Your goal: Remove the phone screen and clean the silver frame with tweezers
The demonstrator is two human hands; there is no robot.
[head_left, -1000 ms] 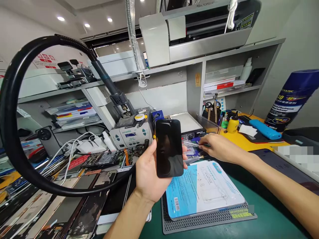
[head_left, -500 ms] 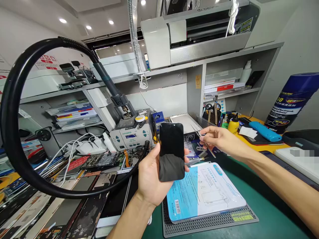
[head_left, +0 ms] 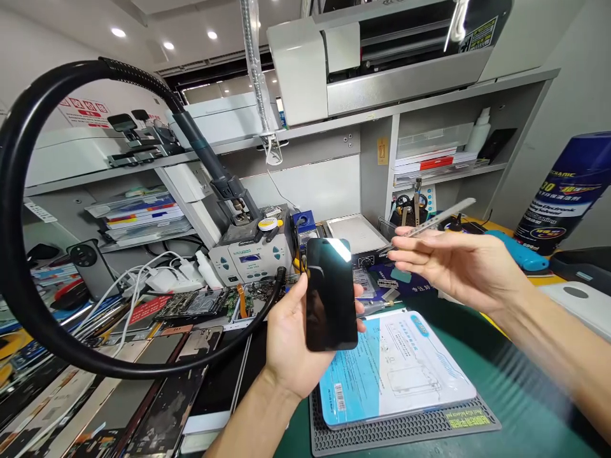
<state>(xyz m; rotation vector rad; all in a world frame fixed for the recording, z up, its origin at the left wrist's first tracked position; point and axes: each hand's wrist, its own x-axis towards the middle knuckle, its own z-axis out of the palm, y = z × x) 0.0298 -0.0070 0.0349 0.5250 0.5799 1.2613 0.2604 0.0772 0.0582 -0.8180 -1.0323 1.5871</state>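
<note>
A black smartphone (head_left: 331, 296) stands nearly upright in my left hand (head_left: 293, 343), its dark screen facing me with a bright reflection near the top. My thumb is at its left edge and my fingertips show at its right edge. To the right, my right hand (head_left: 453, 264) is raised, palm partly turned up, with metal tweezers (head_left: 442, 216) held between thumb and fingers. Their wide end points up and right; the tips point left toward the phone without touching it. Below the phone lies a blue and white box (head_left: 405, 369) on a grey honeycomb mat (head_left: 405, 440).
A thick black hose (head_left: 28, 318) loops across the left side. Phone parts (head_left: 157, 394) cover the left bench. A rework station (head_left: 255, 257) stands behind my left hand. At the right are a dark blue spray can (head_left: 563, 191) and a light blue tool (head_left: 518, 251).
My right hand has turned palm up and shifted slightly right, swinging the tweezers so their wide end points up. The phone is tilted a little, and a bright reflection now shows on it.
</note>
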